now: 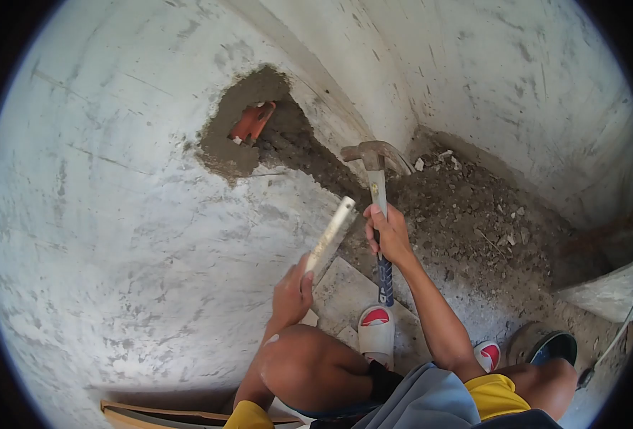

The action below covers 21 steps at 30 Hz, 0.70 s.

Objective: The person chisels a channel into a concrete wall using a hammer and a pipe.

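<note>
My right hand (388,232) grips the shaft of a claw hammer (376,166) just below its steel head, the blue-and-black handle hanging down. My left hand (291,289) holds a pale flat chisel (330,236), its tip angled up toward the wall. Above both, a rough hole (248,132) is broken into the grey plastered wall, with an orange box (253,121) set inside it. A dark chased groove runs from the hole down to the right, behind the hammer head.
I squat with knees bent, a white-and-red sandal (376,332) on a slab. Rubble and dirt (473,214) fill the corner floor at right. A wooden board (188,415) lies at lower left. A concrete block (609,293) and a thin cable sit at far right.
</note>
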Tool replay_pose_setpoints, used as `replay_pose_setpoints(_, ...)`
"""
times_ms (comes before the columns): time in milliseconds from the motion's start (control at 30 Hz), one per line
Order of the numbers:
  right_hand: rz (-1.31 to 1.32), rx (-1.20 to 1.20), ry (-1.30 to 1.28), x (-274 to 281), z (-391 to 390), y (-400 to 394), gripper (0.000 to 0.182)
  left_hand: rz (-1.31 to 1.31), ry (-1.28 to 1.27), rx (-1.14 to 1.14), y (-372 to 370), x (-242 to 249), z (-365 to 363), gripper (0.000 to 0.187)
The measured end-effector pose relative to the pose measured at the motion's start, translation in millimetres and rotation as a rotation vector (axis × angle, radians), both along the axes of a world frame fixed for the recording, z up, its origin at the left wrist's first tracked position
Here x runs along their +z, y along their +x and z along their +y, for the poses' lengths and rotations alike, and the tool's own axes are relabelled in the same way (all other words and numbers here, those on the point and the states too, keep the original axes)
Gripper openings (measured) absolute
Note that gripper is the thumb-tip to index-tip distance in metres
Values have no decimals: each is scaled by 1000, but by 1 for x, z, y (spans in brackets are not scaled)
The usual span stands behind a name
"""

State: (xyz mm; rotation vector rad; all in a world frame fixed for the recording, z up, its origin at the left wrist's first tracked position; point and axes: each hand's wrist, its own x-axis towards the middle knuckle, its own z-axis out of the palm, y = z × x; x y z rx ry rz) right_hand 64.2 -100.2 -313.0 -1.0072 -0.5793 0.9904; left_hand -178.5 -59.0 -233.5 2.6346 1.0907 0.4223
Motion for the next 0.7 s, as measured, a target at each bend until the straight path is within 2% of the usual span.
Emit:
replay_pose_setpoints(33, 103, 29, 56, -4, 0, -2, 48, 19, 105, -8, 2, 3, 5, 42)
replay_pose_setpoints(67, 206, 57, 115, -8, 1, -5, 55, 21, 94, -18, 5, 6, 8, 42)
replay_pose_setpoints(167, 231, -26, 145, -12, 6, -19, 57, 100, 159, 10, 11, 17, 21, 43)
replay_pose_setpoints(233, 216, -42, 127, -15, 6, -22, 60, 145, 259, 23, 12, 21, 30, 44)
replay_pose_setpoints(433, 232, -109, 109, -31, 6, -51, 59, 222, 321, 31, 15, 27, 39, 45)
replay_pose_setpoints(533, 126, -172, 137, -41, 8, -64, 57, 241, 324, 60, 17, 30, 34, 45)
replay_pose_setpoints(600, 2, -306, 273, -43, 8, -71, 55, 272, 329, 75, 20, 31, 30, 45)
replay_pose_setpoints(633, 7, -305, 272, -41, 8, -78, 55, 298, 336, 90, 22, 32, 29, 45)
replay_pose_setpoints(700, 130, -499, 479, -36, 10, -92, 52, 316, 339, 96, 25, 34, 28, 45)
